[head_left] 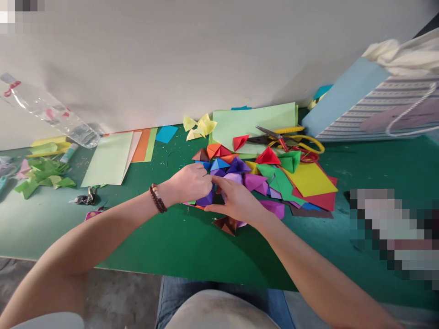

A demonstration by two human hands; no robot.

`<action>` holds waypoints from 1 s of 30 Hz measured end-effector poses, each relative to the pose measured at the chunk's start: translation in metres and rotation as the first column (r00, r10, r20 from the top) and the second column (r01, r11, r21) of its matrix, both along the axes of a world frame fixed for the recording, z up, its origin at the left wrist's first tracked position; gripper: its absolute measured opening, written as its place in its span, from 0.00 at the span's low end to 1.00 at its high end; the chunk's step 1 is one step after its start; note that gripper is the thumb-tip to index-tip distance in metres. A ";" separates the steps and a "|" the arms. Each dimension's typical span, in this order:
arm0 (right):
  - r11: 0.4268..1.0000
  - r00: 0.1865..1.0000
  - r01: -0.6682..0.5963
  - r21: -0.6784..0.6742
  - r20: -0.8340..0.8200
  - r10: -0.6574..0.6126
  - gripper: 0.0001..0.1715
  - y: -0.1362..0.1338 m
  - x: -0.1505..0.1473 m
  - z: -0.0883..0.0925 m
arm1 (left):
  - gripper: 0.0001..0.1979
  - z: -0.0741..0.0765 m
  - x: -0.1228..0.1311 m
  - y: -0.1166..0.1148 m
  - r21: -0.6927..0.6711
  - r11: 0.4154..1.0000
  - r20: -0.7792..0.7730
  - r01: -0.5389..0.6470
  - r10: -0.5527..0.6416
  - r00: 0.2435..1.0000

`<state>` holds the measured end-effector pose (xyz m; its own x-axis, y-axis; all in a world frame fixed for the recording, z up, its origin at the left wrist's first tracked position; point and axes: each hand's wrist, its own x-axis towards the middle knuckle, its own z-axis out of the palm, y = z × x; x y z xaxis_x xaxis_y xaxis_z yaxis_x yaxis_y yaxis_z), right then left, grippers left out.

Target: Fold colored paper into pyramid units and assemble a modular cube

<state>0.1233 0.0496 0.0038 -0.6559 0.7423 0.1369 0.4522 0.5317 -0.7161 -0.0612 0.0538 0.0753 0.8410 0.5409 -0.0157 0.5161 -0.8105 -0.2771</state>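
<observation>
Above the green table, my left hand [192, 183], with a beaded bracelet at the wrist, is closed with its fingers curled under. What it holds, if anything, is hidden behind the hand. My right hand [238, 199] reaches in from the right, thumb and fingers apart, its index fingertip close to the left hand's knuckles. Both hands are over a heap of folded paper pieces: a blue one [220, 164], a dark purple one [239, 165], a red one [268, 156] and a magenta one [255, 182]. A brown folded piece [227, 225] lies just below the right hand.
Scissors [312, 140] lie on pale green sheets [254, 121] at the back. Yellow paper [307, 179] lies right; more sheets [108, 157], keys [86, 197] and green scraps [46, 171] lie left. A plastic bottle [51, 112] leans on the wall; a paper bag [346, 100] stands right.
</observation>
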 end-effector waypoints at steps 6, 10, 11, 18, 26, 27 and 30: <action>0.999 1.000 0.018 0.044 -0.018 -0.017 0.41 -0.001 -0.001 -0.005 | 0.08 0.001 -0.007 0.003 -0.176 0.948 0.101 -0.265 0.286 0.953; 0.994 0.999 0.023 0.108 0.030 -0.026 0.41 -0.004 -0.003 -0.007 | 0.11 0.004 -0.026 -0.002 -0.447 0.870 0.417 -0.208 0.409 0.812; 0.990 0.998 0.028 0.136 0.054 -0.035 0.41 -0.006 -0.005 -0.006 | 0.12 0.003 -0.032 -0.006 -0.493 0.850 0.505 -0.186 0.454 0.734; 0.947 0.977 0.031 0.320 0.190 -0.096 0.47 -0.020 -0.007 0.006 | 0.49 -0.043 -0.067 -0.042 -0.687 0.710 0.607 -0.151 0.676 0.418; 0.968 0.957 -0.207 0.141 0.235 0.170 0.18 0.013 -0.002 0.045 | 0.43 -0.067 -0.075 -0.038 -0.788 0.610 0.589 0.080 0.712 0.382; 0.957 0.935 -0.267 0.115 0.271 0.228 0.18 0.019 -0.005 0.048 | 0.42 -0.068 -0.076 -0.037 -0.800 0.591 0.581 0.104 0.721 0.378; 0.927 0.873 -0.367 0.074 0.373 0.315 0.16 0.031 -0.015 0.055 | 0.39 -0.069 -0.075 -0.036 -0.821 0.542 0.567 0.178 0.738 0.366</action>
<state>0.1083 0.0804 0.0583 -0.8888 0.4540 -0.0629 0.4306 0.7801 -0.4540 -0.1360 0.0178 0.0063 0.4180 0.9079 0.0317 0.2977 -0.1698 0.9394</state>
